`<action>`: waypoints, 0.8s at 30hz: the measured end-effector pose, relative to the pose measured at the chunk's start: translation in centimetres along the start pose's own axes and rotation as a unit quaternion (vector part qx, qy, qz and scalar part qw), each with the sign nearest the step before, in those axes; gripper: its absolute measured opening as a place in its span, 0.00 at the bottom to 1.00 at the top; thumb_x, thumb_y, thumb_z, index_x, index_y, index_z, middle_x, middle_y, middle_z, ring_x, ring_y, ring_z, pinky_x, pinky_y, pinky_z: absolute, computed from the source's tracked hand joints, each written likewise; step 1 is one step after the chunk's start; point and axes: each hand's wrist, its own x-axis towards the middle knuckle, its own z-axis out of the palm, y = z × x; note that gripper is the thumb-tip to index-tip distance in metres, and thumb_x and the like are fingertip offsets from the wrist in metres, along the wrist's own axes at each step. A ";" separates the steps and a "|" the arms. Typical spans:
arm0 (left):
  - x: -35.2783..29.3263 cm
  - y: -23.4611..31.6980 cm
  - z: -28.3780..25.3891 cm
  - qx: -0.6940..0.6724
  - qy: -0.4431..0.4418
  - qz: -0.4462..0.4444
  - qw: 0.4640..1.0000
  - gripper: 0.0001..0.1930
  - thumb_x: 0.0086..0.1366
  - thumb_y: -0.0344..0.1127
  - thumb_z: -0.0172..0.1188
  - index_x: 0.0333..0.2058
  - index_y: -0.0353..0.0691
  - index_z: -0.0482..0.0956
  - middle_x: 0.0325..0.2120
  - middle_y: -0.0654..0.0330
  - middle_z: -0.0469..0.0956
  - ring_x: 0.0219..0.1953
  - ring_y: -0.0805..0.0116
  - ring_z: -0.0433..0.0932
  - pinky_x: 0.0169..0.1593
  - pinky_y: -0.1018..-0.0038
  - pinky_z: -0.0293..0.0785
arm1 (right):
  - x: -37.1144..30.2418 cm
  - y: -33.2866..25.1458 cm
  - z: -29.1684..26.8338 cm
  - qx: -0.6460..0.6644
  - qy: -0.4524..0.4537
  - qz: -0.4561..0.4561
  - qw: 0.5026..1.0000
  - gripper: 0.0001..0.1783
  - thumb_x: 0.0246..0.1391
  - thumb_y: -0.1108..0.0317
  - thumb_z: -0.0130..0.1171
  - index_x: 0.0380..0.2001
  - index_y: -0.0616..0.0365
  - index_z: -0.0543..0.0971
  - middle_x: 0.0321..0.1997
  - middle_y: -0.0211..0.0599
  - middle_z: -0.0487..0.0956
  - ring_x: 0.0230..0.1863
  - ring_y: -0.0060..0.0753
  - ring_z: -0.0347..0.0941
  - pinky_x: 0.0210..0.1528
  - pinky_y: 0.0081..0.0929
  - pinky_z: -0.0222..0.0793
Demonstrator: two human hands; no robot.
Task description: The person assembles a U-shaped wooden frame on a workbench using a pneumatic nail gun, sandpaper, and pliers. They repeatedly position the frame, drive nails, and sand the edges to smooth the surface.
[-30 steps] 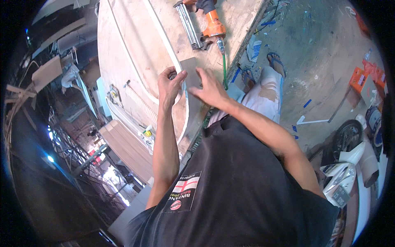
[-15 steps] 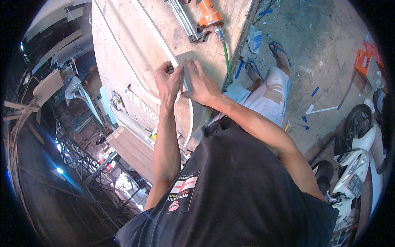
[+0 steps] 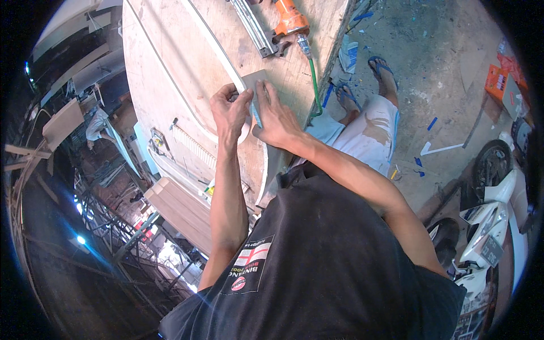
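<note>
From where I sit, the white strip (image 3: 214, 48) runs on edge in a long curve across the wooden tabletop (image 3: 175, 51), and its near stretch passes between the two hands. I have the left hand (image 3: 229, 113) closed there, thumb and fingertips apparently pinching the strip; the very contact is partly hidden. Just beside it, the right hand (image 3: 276, 118) lies with fingers straight and together along the grey piece (image 3: 256, 76), pressing rather than grasping. Whether that piece touches the strip all the way along, I cannot tell.

I judge this to be a matter of lining up and holding the two together. To do it well, I would keep the pinch light enough not to kink the curve, spread the right-hand pressure along the whole palm, and check the top edges for flushness before trusting the fit.

Farther out, the orange nail gun (image 3: 291, 22) rests on the tabletop, its green hose (image 3: 314, 85) trailing toward the edge; I would keep the right wrist clear of that hose.
</note>
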 end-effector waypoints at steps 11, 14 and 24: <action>-0.3 -1.1 0.1 -0.062 0.002 -0.011 0.998 0.14 0.61 0.31 0.74 0.41 0.27 0.85 0.28 0.55 0.85 0.26 0.74 0.79 0.31 0.77 0.73 | -0.1 -0.1 -0.2 0.028 -0.005 0.008 1.000 0.60 0.48 0.63 0.72 0.75 0.74 0.47 0.77 0.70 0.51 0.61 0.74 0.73 0.60 0.52 0.76; -0.2 -2.6 0.0 -0.108 -0.020 0.012 0.994 0.15 0.63 0.31 0.73 0.43 0.27 0.82 0.29 0.60 0.83 0.28 0.77 0.77 0.30 0.78 0.73 | 0.0 -0.4 -0.5 0.023 -0.033 0.028 0.999 0.60 0.48 0.64 0.71 0.76 0.72 0.46 0.78 0.70 0.49 0.63 0.75 0.71 0.62 0.53 0.73; 1.0 -7.8 1.5 -0.270 -0.118 0.018 0.955 0.11 0.71 0.35 0.68 0.41 0.36 0.76 0.31 0.65 0.80 0.32 0.79 0.75 0.36 0.78 0.73 | 2.9 1.3 -5.2 0.128 -0.093 0.010 0.987 0.46 0.58 0.65 0.71 0.74 0.66 0.59 0.66 0.53 0.70 0.39 0.27 0.80 0.40 0.23 0.81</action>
